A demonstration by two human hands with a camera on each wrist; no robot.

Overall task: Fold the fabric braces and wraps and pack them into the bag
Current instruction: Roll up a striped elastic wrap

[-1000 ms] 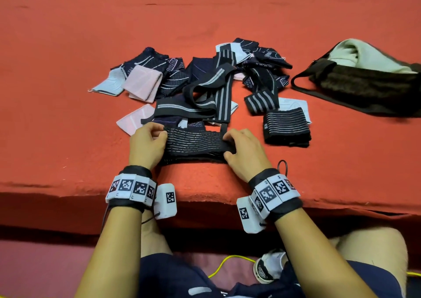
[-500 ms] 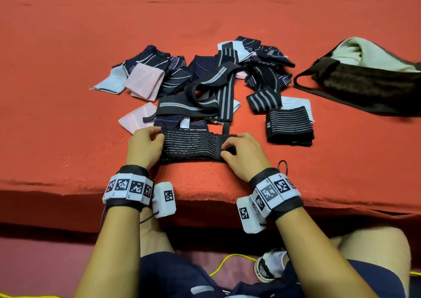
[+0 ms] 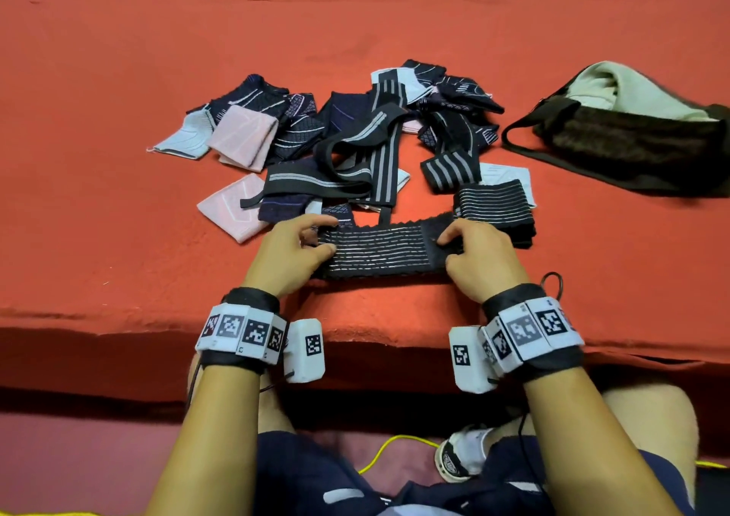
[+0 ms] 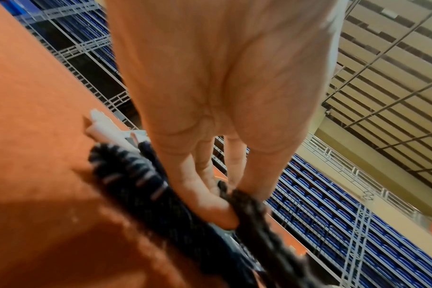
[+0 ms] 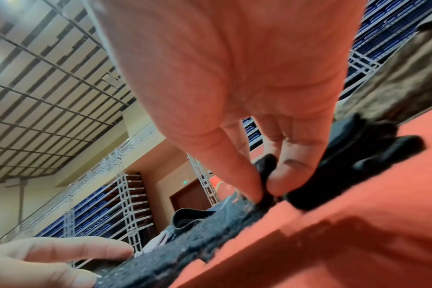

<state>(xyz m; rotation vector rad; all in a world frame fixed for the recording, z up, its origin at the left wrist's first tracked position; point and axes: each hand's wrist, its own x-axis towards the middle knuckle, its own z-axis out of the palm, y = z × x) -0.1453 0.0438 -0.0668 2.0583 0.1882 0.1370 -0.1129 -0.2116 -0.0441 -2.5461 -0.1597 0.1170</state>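
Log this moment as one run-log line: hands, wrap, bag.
left hand: pinches wrap end | right hand: pinches other end | striped wrap: flat on red table, unfolded | bag: right, open

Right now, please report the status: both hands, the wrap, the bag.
Left hand and right hand pinch the ends of the black striped wrap, flat on the table. Bag open, far right. Folded wrap lies beside the right hand.
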